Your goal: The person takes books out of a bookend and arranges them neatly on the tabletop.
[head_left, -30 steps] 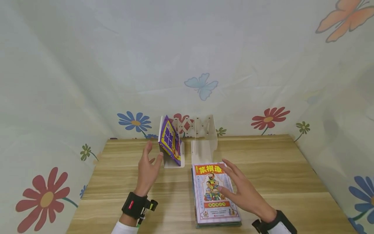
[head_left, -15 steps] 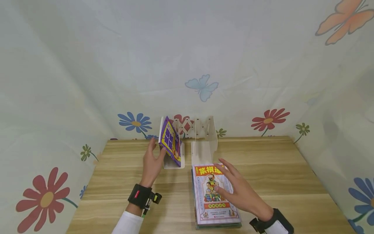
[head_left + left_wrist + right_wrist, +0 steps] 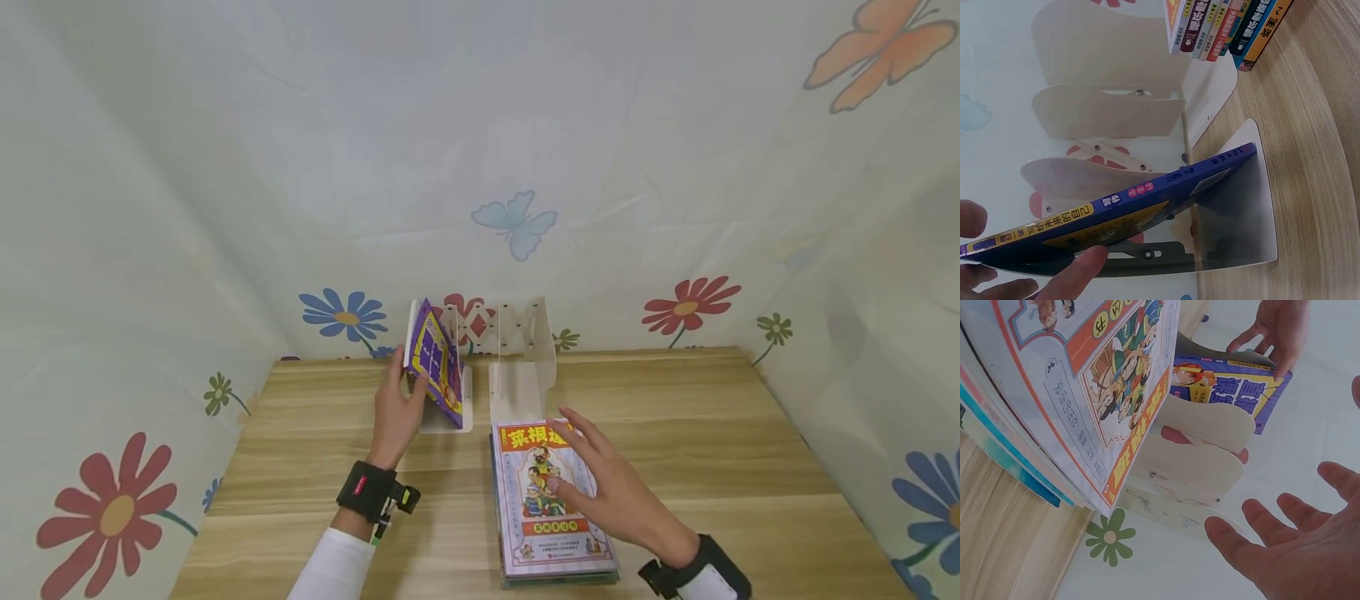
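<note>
A purple and yellow book (image 3: pixel 437 360) leans slantwise in the left compartment of a white expandable book rack (image 3: pixel 517 392). My left hand (image 3: pixel 396 417) holds this book by its near edge. In the left wrist view, the thumb shows above the spine (image 3: pixel 1110 202) and a fingertip lies against the lower cover. My right hand (image 3: pixel 618 496) hovers over the right side of a stack of books, its fingers spread and holding nothing. The top book (image 3: pixel 551 542) has a pale cover with cartoon figures and a red title band.
The rack stands at the back of the wooden table (image 3: pixel 675 425), in front of a flower-printed cloth (image 3: pixel 637 208). Upright dividers (image 3: pixel 1204 422) split it into compartments. The stack lies directly in front of the rack's right base plate.
My left hand has moved forward and right to the leaning book and taken hold of its edge. The right hand has shifted slightly left above the stack.
</note>
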### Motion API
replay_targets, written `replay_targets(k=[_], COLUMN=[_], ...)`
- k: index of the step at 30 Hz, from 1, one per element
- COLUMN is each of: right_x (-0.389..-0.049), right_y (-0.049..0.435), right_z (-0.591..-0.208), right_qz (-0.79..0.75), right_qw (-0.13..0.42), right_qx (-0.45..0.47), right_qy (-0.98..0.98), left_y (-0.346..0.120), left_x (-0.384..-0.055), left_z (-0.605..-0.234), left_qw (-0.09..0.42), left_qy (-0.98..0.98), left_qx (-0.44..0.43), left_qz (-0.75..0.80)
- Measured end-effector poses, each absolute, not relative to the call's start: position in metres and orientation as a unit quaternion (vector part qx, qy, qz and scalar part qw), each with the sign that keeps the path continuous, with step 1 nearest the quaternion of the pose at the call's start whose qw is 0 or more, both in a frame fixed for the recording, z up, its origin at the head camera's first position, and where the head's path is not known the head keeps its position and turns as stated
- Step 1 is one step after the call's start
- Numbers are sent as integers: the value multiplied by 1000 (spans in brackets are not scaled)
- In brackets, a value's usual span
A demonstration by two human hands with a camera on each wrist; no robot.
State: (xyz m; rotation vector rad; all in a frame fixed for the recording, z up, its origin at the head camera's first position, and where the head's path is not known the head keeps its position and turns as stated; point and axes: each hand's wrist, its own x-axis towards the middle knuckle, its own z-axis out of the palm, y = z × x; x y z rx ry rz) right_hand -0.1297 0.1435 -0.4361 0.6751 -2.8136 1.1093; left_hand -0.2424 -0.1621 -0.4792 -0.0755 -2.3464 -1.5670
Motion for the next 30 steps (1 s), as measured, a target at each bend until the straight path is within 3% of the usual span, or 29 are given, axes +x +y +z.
replay_targets(k=[30], right_x=[-133], right_y=[151], right_z=[-431], right_qz=[357], right_qw=[47], right_qx=[240], right_qy=[-902], left_y=[-163], left_x=[-229], left_z=[-466], left_qw=[158], left_qy=[-777], left_qx=[-42], left_qz=[-607])
